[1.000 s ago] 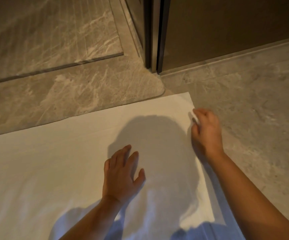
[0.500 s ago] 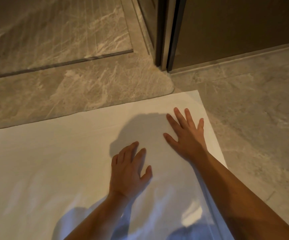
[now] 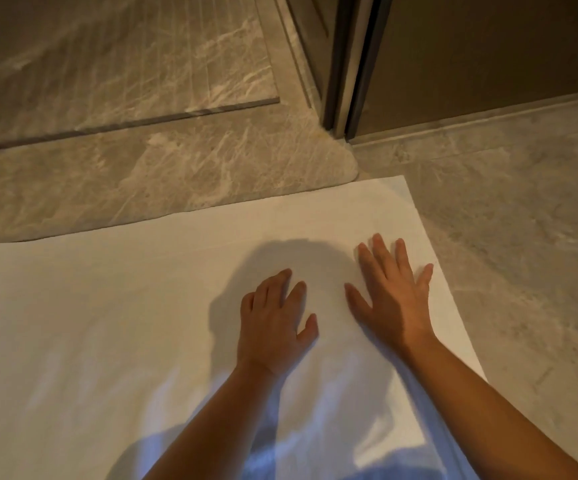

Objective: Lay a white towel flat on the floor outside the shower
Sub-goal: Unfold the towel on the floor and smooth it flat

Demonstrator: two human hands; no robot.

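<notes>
A white towel (image 3: 114, 323) lies spread on the grey stone floor, its far edge along the raised marble threshold (image 3: 163, 178) of the shower. My left hand (image 3: 273, 323) rests palm down near the towel's middle, fingers slightly apart. My right hand (image 3: 393, 292) presses flat on the towel close to its right edge, fingers spread. Neither hand grips any cloth. The towel's near edge is hidden under my forearms and a shadow.
The shower floor (image 3: 107, 64) of veined marble lies beyond the threshold. A dark metal door frame (image 3: 346, 64) stands at the threshold's right end, with a brown wall panel (image 3: 488, 53) beside it. Bare grey floor (image 3: 523, 237) runs along the towel's right side.
My right hand let go of the towel's far right corner, moved inward and flattened on the cloth. My left hand stayed flat near the middle.
</notes>
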